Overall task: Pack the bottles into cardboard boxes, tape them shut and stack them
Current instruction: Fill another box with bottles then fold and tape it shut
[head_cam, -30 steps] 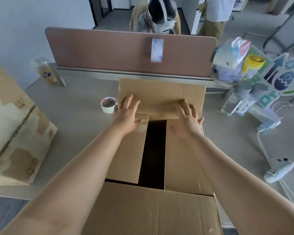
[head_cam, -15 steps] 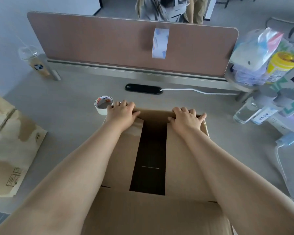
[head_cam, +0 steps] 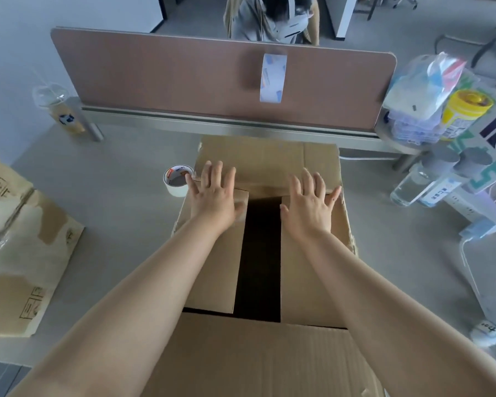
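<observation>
**Flat hands on the flaps of an open cardboard box**

The left hand (head_cam: 215, 197) and right hand (head_cam: 309, 204) lie palm down on the cardboard box (head_cam: 307, 267), fingers straight and spread, gripping nothing. Each palm rests on one of the two inner flaps, which are folded down. A dark gap runs between the flaps, from between the thumbs back toward the wrists. The fingertips of both hands reach onto the far flap (head_cam: 267, 159), which rises just beyond them. The near flap (head_cam: 255, 359) lies open below the forearms.

A roll of tape (head_cam: 177, 181) stands on the grey desk (head_cam: 121, 196) just left of the left little finger; whether they touch cannot be told. Two clear bottles (head_cam: 410, 187) with grey caps are well to the right of the right fingers, near a yellow-lidded canister (head_cam: 467, 110). Flattened cartons (head_cam: 17, 253) lie far left of the left fingers. Beyond the fingertips a brown divider panel (head_cam: 184, 78) carries a hanging strip of tape (head_cam: 273, 78).
</observation>
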{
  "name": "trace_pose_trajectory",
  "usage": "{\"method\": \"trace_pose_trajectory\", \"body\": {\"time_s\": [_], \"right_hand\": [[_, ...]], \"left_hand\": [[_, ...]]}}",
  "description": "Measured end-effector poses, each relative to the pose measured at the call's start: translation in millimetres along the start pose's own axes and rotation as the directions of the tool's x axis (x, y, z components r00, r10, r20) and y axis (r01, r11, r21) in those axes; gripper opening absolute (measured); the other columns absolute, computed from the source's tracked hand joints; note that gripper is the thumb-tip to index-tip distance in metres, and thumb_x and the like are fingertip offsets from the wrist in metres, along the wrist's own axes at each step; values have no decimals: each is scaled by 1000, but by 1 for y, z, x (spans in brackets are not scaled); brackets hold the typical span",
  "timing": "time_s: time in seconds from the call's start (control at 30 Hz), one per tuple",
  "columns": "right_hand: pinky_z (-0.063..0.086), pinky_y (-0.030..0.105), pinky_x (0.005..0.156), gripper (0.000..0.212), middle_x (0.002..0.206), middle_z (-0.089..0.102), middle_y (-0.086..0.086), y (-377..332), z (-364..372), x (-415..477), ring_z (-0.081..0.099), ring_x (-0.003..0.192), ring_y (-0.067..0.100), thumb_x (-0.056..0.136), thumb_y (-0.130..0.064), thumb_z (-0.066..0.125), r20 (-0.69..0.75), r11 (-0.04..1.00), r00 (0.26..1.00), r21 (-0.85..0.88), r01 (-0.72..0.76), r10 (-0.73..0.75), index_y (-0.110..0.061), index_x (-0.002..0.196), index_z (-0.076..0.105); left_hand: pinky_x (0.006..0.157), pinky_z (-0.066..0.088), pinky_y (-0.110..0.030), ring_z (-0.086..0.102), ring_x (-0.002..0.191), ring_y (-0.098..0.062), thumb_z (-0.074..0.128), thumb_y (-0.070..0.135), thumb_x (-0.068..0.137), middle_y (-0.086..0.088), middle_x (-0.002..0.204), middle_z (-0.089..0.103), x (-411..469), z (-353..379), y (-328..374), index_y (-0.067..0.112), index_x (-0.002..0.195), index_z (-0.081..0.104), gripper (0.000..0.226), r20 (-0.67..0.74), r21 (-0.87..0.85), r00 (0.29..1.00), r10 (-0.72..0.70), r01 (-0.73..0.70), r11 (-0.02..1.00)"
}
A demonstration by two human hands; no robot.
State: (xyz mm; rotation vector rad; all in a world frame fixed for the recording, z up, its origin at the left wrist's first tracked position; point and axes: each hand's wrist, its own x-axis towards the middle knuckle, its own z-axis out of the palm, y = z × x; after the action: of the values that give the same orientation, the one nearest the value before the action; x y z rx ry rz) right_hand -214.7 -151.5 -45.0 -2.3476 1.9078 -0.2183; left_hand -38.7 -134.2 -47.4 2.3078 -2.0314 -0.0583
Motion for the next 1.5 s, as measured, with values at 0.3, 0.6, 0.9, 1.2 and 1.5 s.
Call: {"method": "trace_pose_trajectory", "body": {"time_s": [0.3, 0.6, 0.9, 1.2, 1.5], "right_hand": [[-1, 66, 108, 120, 154, -27, 11, -31, -20, -74, -18, 143, 37, 73, -44, 75, 396, 988, 906, -108, -114, 148, -27, 149, -15], [5, 54, 115, 30, 152, 18, 9, -60, -69, -123, 3, 142, 35, 90, -6, 50, 107, 972, 991, -228, -50, 76, -14, 118, 57], [-14, 66, 105, 55, 156, 6, 25, -34, -96, -130, -19, 139, 48, 87, -16, 55, 172, 775, 891, -579, -254, 421, -9, 140, 42], [0, 70, 105, 82, 157, -6, 17, 11, -57, -135, -12, 140, 48, 85, -14, 56, 257, 849, 821, -304, -432, 510, -14, 151, 6], [47, 44, 89, 61, 136, 46, 19, 52, -25, -125, 48, 120, 39, 97, -38, 40, 296, 849, 817, 37, -527, 494, -21, 148, 11]], "left_hand": [[108, 4, -64, -9, 142, -37, 65, 50, 75, -11, 154, -22, -81, -35, 22, 22, 148, -9, 107, 392, 131, 917, 65, -125, 983], [111, 9, -55, 15, 143, -24, 46, 3, 88, -6, 139, 46, -114, -87, 22, 17, 112, 62, 32, 190, 246, 940, 284, -325, 913], [108, -6, -62, 5, 143, -37, 47, 20, 91, -14, 149, 33, -113, -131, -24, 18, 133, 48, 42, 180, 502, 979, -95, -9, 865], [112, 9, -56, -6, 142, -38, 54, 54, 85, -19, 155, -5, -124, -40, -48, 8, 148, 3, 92, 239, 128, 919, -313, 290, 948], [91, 43, -41, 49, 118, -36, 50, 29, 94, -17, 131, 49, -123, -6, -63, 8, 138, 30, 53, 242, -244, 906, -349, 405, 881]]}}
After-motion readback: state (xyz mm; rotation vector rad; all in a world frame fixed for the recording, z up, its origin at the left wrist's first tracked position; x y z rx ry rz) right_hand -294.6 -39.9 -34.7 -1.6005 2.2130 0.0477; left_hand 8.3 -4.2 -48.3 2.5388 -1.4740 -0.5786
